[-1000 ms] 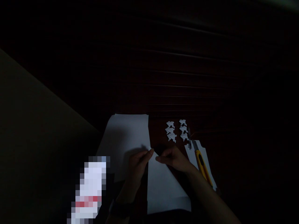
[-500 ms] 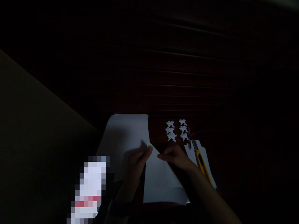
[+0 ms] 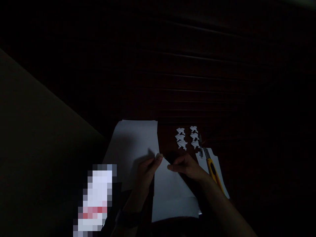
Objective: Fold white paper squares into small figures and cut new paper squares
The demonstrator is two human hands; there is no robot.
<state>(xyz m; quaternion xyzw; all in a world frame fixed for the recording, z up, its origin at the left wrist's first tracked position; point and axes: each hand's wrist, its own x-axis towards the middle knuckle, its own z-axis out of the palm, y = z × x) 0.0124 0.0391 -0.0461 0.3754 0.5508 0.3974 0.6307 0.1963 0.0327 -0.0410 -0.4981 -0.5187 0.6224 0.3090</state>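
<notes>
A white sheet of paper [image 3: 170, 187] with a slanted right edge, apparently folded, lies before me. My left hand [image 3: 149, 168] pinches its top corner between thumb and fingers. On the slanted edge, a little lower and to the right, my right hand [image 3: 184, 166] has thumb and forefinger closed on the paper. The sheet's lower part shows a crease line, and its bottom edge curves. A dark band circles my left wrist. The light is dim, so fine detail at the fingertips is hard to make out.
Larger white sheets [image 3: 138, 135] lie behind my left hand. Several small folded paper figures [image 3: 181, 136] stand in two columns beyond my right hand. A yellow utility knife [image 3: 213, 172] rests on white paper pieces [image 3: 221, 177] at the right. A pixelated bright patch [image 3: 97, 194] is at lower left.
The paper's lower edge has shifted slightly down toward me, and its crease shows more plainly. Both hands keep their grip, with my right hand moved very slightly along the slanted edge.
</notes>
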